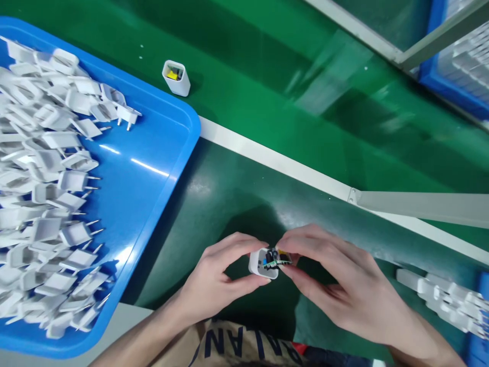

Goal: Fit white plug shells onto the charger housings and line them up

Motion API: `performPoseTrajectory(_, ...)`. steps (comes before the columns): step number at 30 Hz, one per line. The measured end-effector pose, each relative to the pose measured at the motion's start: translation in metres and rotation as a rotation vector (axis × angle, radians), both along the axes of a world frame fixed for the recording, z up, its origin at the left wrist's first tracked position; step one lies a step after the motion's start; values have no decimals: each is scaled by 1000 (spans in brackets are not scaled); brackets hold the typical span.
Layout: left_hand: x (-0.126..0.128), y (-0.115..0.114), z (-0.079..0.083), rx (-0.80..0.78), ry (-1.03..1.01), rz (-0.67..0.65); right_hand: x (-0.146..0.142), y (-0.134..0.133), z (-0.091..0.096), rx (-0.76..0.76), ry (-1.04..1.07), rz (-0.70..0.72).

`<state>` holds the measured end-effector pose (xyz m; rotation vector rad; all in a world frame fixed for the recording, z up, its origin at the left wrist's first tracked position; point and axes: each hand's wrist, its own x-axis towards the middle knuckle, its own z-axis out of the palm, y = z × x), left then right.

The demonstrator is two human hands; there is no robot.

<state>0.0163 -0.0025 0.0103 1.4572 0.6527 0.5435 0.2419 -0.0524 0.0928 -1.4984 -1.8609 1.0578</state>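
Between thumb and fingers, my left hand (225,278) grips a white charger housing (258,263) with its open end turned to the right. My right hand (336,280) pinches a small circuit board (283,261) carrying dark, blue and yellow parts. The board's left end sits at the housing's mouth, partly inside it. Both hands are close together above the dark green table (229,188). How deep the board reaches into the housing is hidden by its wall.
A blue tray (164,168) heaped with white plug housings (49,158) stands on the left. One white housing with a yellow part inside (176,78) stands upright beyond it. A pale metal rail (275,158) crosses the table. White pieces (443,300) lie at the right.
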Motion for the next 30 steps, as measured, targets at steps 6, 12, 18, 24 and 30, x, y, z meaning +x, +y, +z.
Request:
performPoseTrajectory(6, 0, -2, 2, 15, -10, -8, -3, -2, -4, -11, 86, -15)
performPoseTrajectory(12, 0, -4, 3, 22, -24, -17, -1, -5, -6, 1, 93, 20)
performPoseTrajectory(18, -2, -4, 5, 29, -12, -19, 0, -9, -8, 23, 81, 45)
performPoseTrajectory(24, -1, -3, 7, 58, -9, -4, -3, -12, -7, 119, -28, 67)
performPoseTrajectory(30, -2, -2, 8, 79, -5, -8, -1, -14, 5, 104, -166, 148)
